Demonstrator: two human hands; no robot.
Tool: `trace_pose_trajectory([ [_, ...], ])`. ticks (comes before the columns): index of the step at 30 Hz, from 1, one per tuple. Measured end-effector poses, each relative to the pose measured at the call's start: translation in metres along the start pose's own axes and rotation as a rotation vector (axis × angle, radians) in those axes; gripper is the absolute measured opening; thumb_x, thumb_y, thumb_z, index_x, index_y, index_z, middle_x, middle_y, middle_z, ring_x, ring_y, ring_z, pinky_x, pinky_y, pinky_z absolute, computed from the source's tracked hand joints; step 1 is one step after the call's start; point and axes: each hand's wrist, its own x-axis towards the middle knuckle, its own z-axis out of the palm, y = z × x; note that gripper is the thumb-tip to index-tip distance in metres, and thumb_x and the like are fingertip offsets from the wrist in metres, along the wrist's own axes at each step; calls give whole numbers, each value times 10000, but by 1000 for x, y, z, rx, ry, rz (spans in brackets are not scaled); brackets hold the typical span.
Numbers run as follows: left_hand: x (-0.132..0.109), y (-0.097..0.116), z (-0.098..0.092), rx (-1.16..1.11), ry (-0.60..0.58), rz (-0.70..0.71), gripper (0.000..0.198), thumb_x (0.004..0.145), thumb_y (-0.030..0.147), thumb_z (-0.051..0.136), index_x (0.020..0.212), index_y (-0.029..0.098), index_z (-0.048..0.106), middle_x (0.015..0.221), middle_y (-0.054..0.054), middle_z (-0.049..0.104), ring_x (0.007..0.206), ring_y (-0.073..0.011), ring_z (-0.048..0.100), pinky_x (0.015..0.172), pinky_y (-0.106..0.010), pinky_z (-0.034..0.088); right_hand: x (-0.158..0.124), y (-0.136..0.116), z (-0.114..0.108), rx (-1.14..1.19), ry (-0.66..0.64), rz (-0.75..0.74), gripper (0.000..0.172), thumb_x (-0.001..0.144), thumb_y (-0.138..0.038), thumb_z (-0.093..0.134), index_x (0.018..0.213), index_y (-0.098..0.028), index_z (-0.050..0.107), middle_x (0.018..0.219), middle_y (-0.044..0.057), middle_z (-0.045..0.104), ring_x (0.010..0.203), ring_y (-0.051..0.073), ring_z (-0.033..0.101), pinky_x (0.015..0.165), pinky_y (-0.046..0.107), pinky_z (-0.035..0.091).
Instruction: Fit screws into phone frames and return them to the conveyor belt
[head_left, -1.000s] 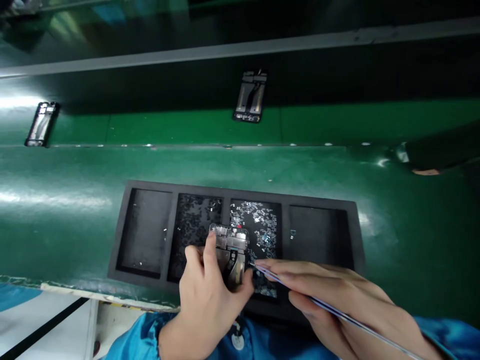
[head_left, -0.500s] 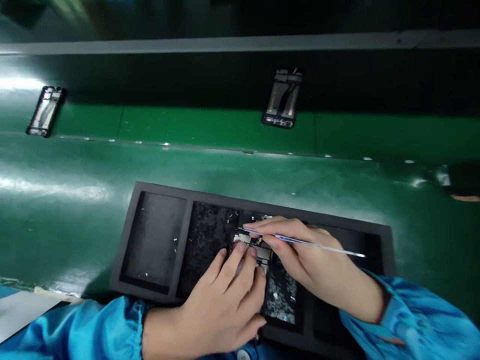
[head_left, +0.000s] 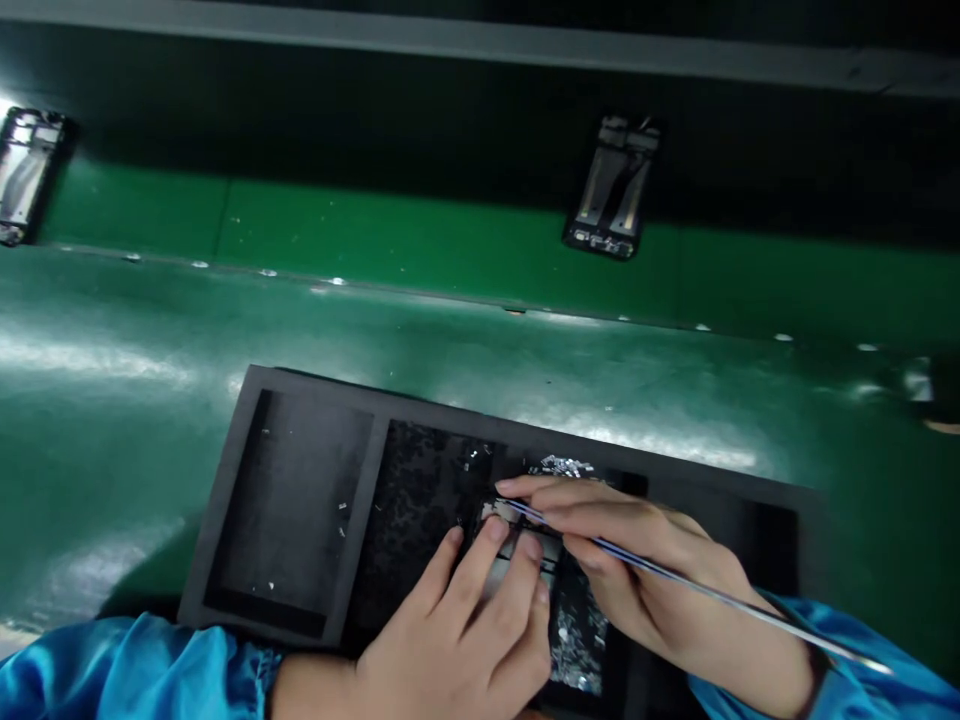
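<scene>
Pinching a tool, the right hand partly hides silver bits; left hand overlies phone frame, grip unclear.

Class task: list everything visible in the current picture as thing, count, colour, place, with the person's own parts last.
Worktop: 1, green, across the view
Strip: 1, green, partly shadowed, beyond the worktop
Rail: 1, grey, near top edge
Left phone body: 1, black and silver, on the strip
Right phone body: 1, black and silver, on the strip
Object: 1, dark, right edge, unclear
Tray: 1, dark grey, on the worktop
Dark bits: uncountable, black, tray's second compartment from left
Bright bits: uncountable, silvery, mostly third compartment
Near phone body: 1, silver and dark, over the tray
Thin tool: 1, silver and purplish, slanting over the tray
Sleeves: 2, blue, lower corners
Left hand: 1, bare, on near phone body
Right hand: 1, bare, holding thin tool
</scene>
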Motion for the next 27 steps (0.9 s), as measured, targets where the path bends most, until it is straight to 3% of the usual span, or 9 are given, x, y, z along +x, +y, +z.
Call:
trace_pose_trajectory([
  [5,0,-1,0,31,-37,35,627,1006,620,434,1342,122,614,1567,-179,457,1427,-448,422,1167,-570,270,-2,-2,-2,-35,-42,-15,180,993,-124,555,1160,-178,598,1048,121,781,1178,242,711,918,315,647],
  [9,2,-3,1,46,-1,34,626,995,641,448,1298,126,634,1556,-190,469,1428,-445,422,1185,-599,233,-2,-3,-4,-76,-73,-11,169,995,-116,538,1144,-177,589,1073,127,780,1152,221,724,911,286,644],
  [19,1,0,7,45,77,10,550,982,623,496,1200,157,693,1418,-134,612,1357,-415,502,1205,-596,230,7,-11,-2,-428,-88,-125,114,1020,-170,488,1056,-193,595,994,126,792,1026,227,772,873,268,651],
  [27,-1,0,8,57,74,22,590,995,626,463,1257,138,667,1478,-163,560,1396,-442,455,1198,-617,216,-1,-4,0,-146,-20,10,186,1006,-125,510,1159,-211,574,1069,117,773,1127,218,733,901,279,642],
])
